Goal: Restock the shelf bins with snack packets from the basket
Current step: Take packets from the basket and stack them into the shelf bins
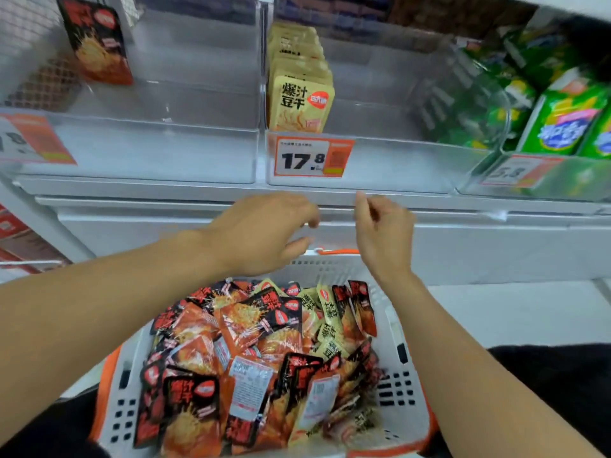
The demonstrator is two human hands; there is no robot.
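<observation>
Both hands are up in the air over the far rim of the white slotted plastic basket [393, 328], just below the shelf edge, and neither one is holding anything. The left hand [264, 233] is palm down with its fingers loosely curled and reaching right. The right hand [383, 233] is more upright, fingers relaxed and bent a bit, pointing up toward the shelf. They're close but not touching.

The basket sits near, piled with red-and-black snack packets [231, 368] lying every which way, plus a few beige ones [327, 328] toward the far right side.

Up on the shelf, the middle clear plastic bin [380, 160] has a row of upright beige packets [299, 100] standing tall along its left wall, faces toward me, and lots of open room to their right. The left clear bin [148, 153] has one red-and-black packet [96, 38] leaning at its far left, the rest open. Green packets [562, 117] fill the right bin.
</observation>
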